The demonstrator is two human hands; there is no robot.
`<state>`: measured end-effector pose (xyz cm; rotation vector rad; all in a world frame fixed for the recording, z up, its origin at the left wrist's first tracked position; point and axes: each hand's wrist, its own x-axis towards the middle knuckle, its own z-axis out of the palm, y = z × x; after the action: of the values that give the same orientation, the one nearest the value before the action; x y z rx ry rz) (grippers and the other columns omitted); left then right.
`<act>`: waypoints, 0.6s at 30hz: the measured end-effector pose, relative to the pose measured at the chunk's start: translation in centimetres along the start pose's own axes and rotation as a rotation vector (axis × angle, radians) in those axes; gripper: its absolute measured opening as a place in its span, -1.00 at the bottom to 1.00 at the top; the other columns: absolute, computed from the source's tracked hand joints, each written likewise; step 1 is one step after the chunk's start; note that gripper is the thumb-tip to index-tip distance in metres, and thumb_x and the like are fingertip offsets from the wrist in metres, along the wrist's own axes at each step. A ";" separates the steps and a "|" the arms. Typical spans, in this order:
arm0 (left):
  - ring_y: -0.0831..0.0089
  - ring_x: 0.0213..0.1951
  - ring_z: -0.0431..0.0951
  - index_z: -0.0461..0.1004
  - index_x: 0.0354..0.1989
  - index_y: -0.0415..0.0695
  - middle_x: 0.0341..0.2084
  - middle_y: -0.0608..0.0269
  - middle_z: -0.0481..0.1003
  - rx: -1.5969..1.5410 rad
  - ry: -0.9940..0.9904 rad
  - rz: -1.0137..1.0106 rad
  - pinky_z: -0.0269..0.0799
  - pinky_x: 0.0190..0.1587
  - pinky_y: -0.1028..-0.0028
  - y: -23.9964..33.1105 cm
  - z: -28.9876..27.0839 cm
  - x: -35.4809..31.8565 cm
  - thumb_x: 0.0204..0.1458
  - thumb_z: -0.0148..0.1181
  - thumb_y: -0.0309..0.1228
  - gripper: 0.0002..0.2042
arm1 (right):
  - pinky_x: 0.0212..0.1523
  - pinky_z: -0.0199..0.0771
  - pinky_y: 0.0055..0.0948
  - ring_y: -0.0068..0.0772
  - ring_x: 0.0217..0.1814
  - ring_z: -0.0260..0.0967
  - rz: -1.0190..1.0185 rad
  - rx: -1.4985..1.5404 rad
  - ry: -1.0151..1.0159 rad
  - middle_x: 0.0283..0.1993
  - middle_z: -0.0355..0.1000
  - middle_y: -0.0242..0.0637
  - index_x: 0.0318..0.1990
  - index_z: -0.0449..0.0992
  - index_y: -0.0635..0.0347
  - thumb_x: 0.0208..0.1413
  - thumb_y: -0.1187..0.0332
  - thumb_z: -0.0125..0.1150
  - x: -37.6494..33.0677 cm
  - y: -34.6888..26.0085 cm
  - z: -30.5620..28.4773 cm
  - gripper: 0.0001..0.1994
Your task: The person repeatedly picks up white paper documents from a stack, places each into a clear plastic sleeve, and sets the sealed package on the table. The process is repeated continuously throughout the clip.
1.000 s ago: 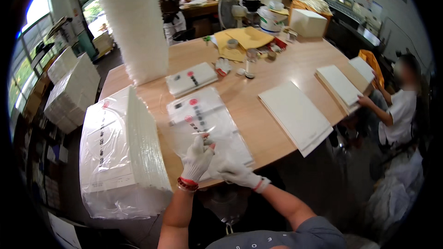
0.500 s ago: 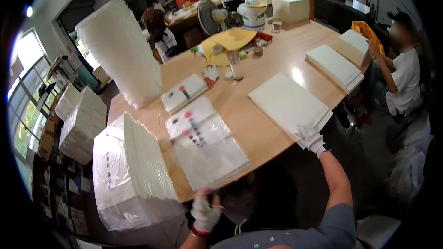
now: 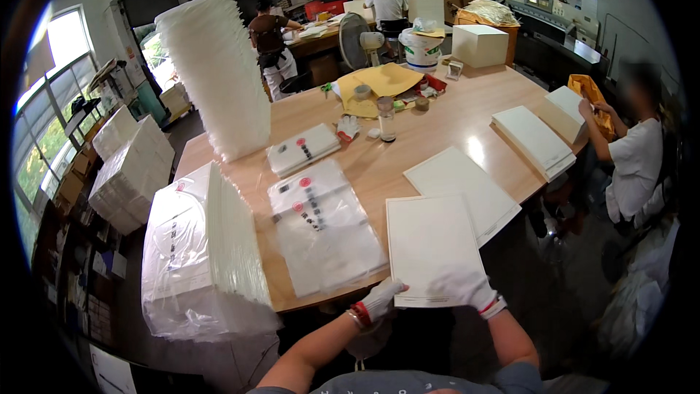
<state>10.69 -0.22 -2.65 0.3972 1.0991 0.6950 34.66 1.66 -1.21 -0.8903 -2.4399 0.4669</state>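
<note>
Here's my left hand (image 3: 384, 298), gloved, its thumb over the lower left corner of a white sheet stack (image 3: 429, 237), pinching that corner. My right hand (image 3: 467, 288), gloved too, lies across the lower right part of the stack; it's blurred, so I can't tell whether those fingers grip or just press. The stack sits right between both hands and spreads out ahead of them, tilted a little, overlapping the larger white sheets (image 3: 485, 193) just beyond my right hand.

Now the printing! Ahead of my left hand and to its left, the clear plastic bags (image 3: 332, 237) lie flat, with red round marks and a row of dark characters. Just past them, the folded bag pack (image 3: 306, 149) bears the same sort of red mark and dark lettering. Well left of my left hand, the wrapped stack (image 3: 179, 248) shows dark characters running down its film, a reddish mark near the top. Far ahead of both hands, the white bucket (image 3: 421, 52) has a coloured label, too small to make out.

Well off to the right of my right hand, a co-worker's hand (image 3: 588, 108) is up beside another white stack (image 3: 564, 113), near an orange bag (image 3: 589, 95).
</note>
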 end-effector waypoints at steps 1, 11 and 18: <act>0.32 -0.18 0.45 0.27 -0.02 -0.27 -0.19 0.09 0.41 0.017 -0.089 0.097 0.41 -0.16 0.37 0.2 -1.3 -1.3 -0.04 0.04 -0.47 -0.63 | -0.09 0.39 -0.29 -0.26 -0.16 0.40 0.320 0.217 0.143 -0.29 0.45 -0.20 -0.21 0.46 0.24 0.06 0.23 0.07 -1.0 1.0 -0.7 -0.74; -0.17 0.11 0.12 0.14 0.11 -0.34 0.06 -0.28 0.13 1.745 0.618 1.013 0.03 0.16 0.07 -7.6 0.5 -5.4 -0.27 0.19 -0.26 -0.29 | -0.19 0.40 -0.49 -0.43 -0.16 0.35 0.851 1.175 0.581 -0.09 0.38 -0.25 0.04 0.29 0.36 0.05 0.34 0.13 3.6 -7.5 13.1 -0.58; -0.15 0.19 0.11 0.22 0.16 -0.15 0.14 -0.22 0.15 1.513 0.980 1.412 0.03 0.15 -0.02 5.4 -3.7 -11.0 -0.26 0.22 -0.24 -0.31 | -0.21 0.45 -0.48 -0.45 -0.20 0.40 0.619 1.018 0.591 -0.16 0.42 -0.24 -0.06 0.36 0.38 -0.04 0.44 0.19 4.5 -9.2 7.5 -0.64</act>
<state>2.60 -4.04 6.50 2.4837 2.1291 1.1825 22.91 -3.05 -1.55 -1.0525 -1.0949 1.2791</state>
